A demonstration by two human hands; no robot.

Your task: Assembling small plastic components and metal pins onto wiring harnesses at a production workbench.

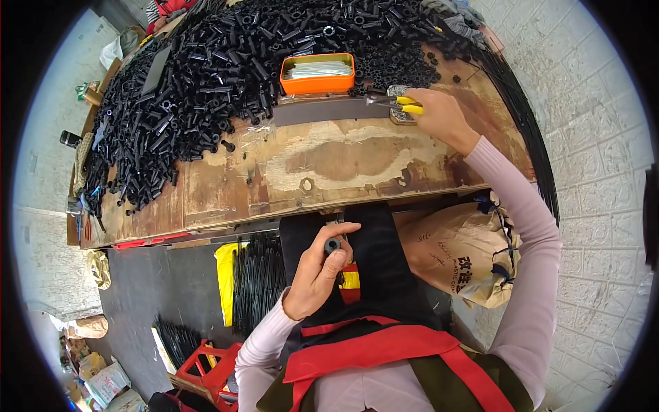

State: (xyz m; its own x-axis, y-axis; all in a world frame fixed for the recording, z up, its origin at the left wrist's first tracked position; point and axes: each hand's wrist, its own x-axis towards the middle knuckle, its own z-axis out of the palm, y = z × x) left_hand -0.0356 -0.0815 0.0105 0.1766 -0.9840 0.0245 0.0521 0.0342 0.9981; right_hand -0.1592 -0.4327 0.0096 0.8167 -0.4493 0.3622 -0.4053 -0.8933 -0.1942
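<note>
While the left hand [312, 278] sits just below the counter edge at center frame, fingers curled narrow around a dark tubular part [333, 245], its round end faces up at the camera. Index finger sticks out to frame right.

Right hand [443, 117], upper right of center, holds yellow-handled pliers [408, 101], nose pointing frame left. Pliers overlap a small dish [405, 121] of silvery metal bits; can't tell if the tips touch anything.

Plywood counter [343, 158] is stained and scuffed. Long grey strip [329, 112] lies on it left of the dish, just in front of an orange tray [318, 85] with thin pale rods [319, 69].

Big heap of black tubular parts [226, 75] fills upper left to top center; smaller black rings [398, 69] pile up right of the tray. Long black rods [528, 130] run along the counter's right edge. Brown sack [467, 250] sits below, right of center.
</note>
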